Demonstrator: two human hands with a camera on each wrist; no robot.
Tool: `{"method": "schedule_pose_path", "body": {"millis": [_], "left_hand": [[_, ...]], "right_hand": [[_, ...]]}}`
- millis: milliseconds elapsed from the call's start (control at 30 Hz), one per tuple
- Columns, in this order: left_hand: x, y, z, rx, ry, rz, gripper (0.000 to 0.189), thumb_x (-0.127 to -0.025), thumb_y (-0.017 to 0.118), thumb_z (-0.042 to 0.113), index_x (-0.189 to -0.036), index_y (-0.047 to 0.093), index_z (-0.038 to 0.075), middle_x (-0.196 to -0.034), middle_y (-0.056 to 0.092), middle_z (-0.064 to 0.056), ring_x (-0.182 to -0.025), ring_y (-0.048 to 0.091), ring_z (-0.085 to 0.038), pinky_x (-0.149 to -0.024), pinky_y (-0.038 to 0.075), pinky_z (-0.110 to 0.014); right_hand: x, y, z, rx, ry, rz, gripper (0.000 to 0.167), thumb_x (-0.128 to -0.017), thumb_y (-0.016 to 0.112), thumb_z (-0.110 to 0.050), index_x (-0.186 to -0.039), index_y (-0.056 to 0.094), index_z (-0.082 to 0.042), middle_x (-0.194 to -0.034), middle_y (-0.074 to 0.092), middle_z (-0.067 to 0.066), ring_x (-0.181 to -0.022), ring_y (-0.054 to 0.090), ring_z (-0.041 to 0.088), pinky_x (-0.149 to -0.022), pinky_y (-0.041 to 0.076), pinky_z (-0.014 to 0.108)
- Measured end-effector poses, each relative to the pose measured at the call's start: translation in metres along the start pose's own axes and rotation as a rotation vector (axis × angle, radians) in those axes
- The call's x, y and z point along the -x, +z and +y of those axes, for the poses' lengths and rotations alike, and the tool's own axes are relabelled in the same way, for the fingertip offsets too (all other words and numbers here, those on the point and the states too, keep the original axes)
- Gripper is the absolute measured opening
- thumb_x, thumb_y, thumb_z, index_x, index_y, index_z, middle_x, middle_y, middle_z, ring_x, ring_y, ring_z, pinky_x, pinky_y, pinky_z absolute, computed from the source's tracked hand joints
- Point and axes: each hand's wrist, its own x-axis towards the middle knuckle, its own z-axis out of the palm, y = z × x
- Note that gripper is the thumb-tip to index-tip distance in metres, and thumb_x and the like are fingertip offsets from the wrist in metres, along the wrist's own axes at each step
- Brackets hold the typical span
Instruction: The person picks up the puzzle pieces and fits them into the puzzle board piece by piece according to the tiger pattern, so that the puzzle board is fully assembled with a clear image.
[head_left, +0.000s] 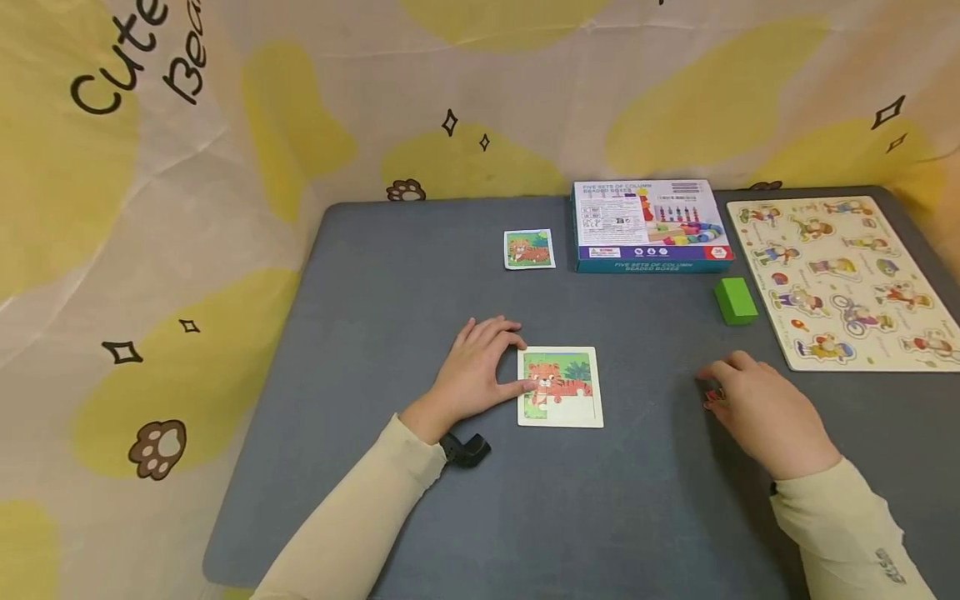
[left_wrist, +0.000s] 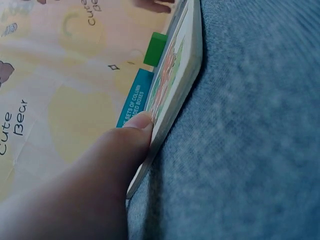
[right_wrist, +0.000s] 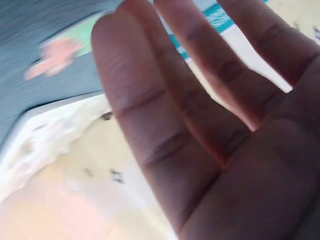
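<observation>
In the head view my left hand (head_left: 472,375) steadies a small tiger jigsaw puzzle (head_left: 574,410) at its left side. The thumb (left_wrist: 137,131) lies over the edge of the puzzle, the index fingertip at the upper left corner. Tiger pieces fill most of the frame; white backing shows at lower right. My right hand (head_left: 772,417) is low over the table at right. A small reddish puzzle piece (head_left: 715,398) shows between its thumb and fingers. In the right wrist view the fingers (right_wrist: 135,75) extend fairly straight, with a blurred orange-and-green piece (right_wrist: 62,52) beyond them.
A small tiger picture card (head_left: 529,249) lies at the back. Right of it stands a bead toy box (head_left: 652,225), with a green block (head_left: 736,301) in front. A wooden figure puzzle board (head_left: 847,283) occupies the back right. Patterned cloth (head_left: 480,100) hangs behind the table.
</observation>
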Motion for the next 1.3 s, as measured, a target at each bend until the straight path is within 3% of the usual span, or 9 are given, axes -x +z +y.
{"method": "schedule_pose_path", "body": {"millis": [300,500,600,767,867,933,1033,1167,1300], "left_hand": [[0.001,-0.001,0.0,0.019,0.01,0.011,0.056,-0.091,0.077,0.057,-0.131,0.063,0.02,-0.157,0.046,-0.003,-0.154,0.029,-0.025,-0.128,0.007,-0.048],[0.002,0.0,-0.001,0.026,0.005,0.006,0.056,-0.092,0.077,0.057,-0.132,0.062,0.021,-0.157,0.045,-0.002,-0.154,0.028,-0.024,-0.128,0.007,-0.048],[0.002,0.0,0.0,0.028,0.011,0.005,0.056,-0.092,0.076,0.058,-0.132,0.062,0.021,-0.158,0.045,-0.002,-0.154,0.028,-0.024,-0.128,0.007,-0.048],[0.001,-0.001,0.0,0.023,0.016,0.017,0.056,-0.092,0.077,0.057,-0.132,0.062,0.02,-0.157,0.046,-0.002,-0.154,0.029,-0.024,-0.128,0.007,-0.047],[0.001,-0.002,0.001,0.027,0.018,0.014,0.056,-0.092,0.077,0.057,-0.132,0.062,0.02,-0.157,0.046,-0.003,-0.154,0.029,-0.025,-0.128,0.007,-0.048],[0.0,-0.003,0.001,0.032,0.017,0.008,0.056,-0.092,0.076,0.057,-0.132,0.062,0.02,-0.158,0.045,-0.003,-0.154,0.028,-0.025,-0.128,0.007,-0.048],[0.0,-0.004,0.001,0.026,0.012,0.005,0.056,-0.093,0.075,0.058,-0.132,0.062,0.02,-0.158,0.045,-0.002,-0.154,0.028,-0.024,-0.128,0.007,-0.048],[0.0,-0.005,0.0,0.011,0.011,0.011,0.056,-0.093,0.075,0.058,-0.132,0.062,0.02,-0.158,0.045,-0.002,-0.154,0.028,-0.024,-0.128,0.008,-0.049],[0.001,-0.005,0.0,0.014,0.012,0.0,0.057,-0.093,0.074,0.059,-0.133,0.062,0.02,-0.158,0.045,-0.002,-0.154,0.028,-0.024,-0.128,0.008,-0.049]], "right_hand": [[0.01,0.009,0.021,-0.07,-0.028,0.089,0.031,-0.069,0.094,0.004,-0.094,0.076,0.003,-0.085,0.062,0.011,-0.074,0.066,0.032,-0.065,0.055,0.055],[0.005,0.001,0.016,-0.104,0.027,-0.012,0.019,-0.077,0.092,-0.006,-0.089,0.076,-0.005,-0.077,0.063,0.0,-0.066,0.06,0.019,-0.058,0.052,0.046],[0.0,-0.004,0.004,-0.121,-0.018,-0.01,0.014,-0.08,0.091,-0.008,-0.088,0.08,-0.01,-0.078,0.069,-0.004,-0.068,0.064,0.017,-0.058,0.052,0.043],[-0.017,-0.002,-0.032,-0.207,-0.231,0.042,0.018,-0.083,0.086,0.001,-0.098,0.083,-0.007,-0.087,0.066,-0.005,-0.075,0.063,0.012,-0.064,0.054,0.034],[-0.029,0.002,-0.055,-0.262,-0.314,-0.015,0.027,-0.086,0.082,0.006,-0.111,0.082,-0.005,-0.091,0.062,-0.005,-0.077,0.059,0.009,-0.065,0.054,0.029],[-0.037,0.006,-0.069,-0.304,-0.316,-0.066,0.029,-0.088,0.082,0.005,-0.114,0.079,-0.005,-0.091,0.061,-0.007,-0.076,0.057,0.008,-0.066,0.053,0.028],[-0.049,0.012,-0.085,-0.379,-0.284,-0.111,0.024,-0.087,0.084,0.0,-0.107,0.075,-0.01,-0.086,0.065,-0.009,-0.073,0.057,0.007,-0.065,0.053,0.029],[-0.06,0.026,-0.098,-0.447,-0.268,-0.101,0.021,-0.084,0.087,-0.002,-0.095,0.073,-0.012,-0.083,0.067,-0.008,-0.071,0.059,0.007,-0.064,0.054,0.029],[-0.063,0.035,-0.104,-0.455,-0.273,-0.104,0.021,-0.084,0.088,-0.003,-0.095,0.073,-0.011,-0.081,0.066,-0.009,-0.07,0.058,0.006,-0.065,0.054,0.028]]}}
